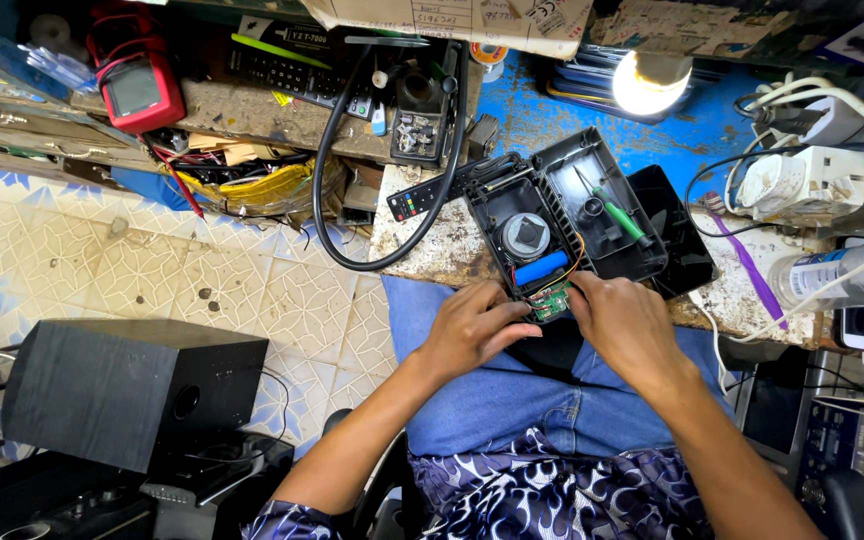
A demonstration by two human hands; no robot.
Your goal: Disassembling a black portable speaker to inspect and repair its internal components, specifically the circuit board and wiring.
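Observation:
An opened black plastic device case (542,215) lies at the bench's near edge, over my lap. Inside it sit a round grey speaker (525,235), a blue cylindrical battery (540,267) and a small green circuit board (550,299). My left hand (472,330) rests at the case's near edge, fingers touching the circuit board from the left. My right hand (624,325) grips the case's near right corner, thumb beside the board. A green-handled screwdriver (620,215) lies in the case's other half.
A lit lamp (649,82) shines at the back. A red multimeter (137,85), a black remote (422,195), a looping black cable (327,160), a purple toothbrush (752,270) and white power adapters (802,180) crowd the bench. A black speaker box (132,390) stands on the tiled floor.

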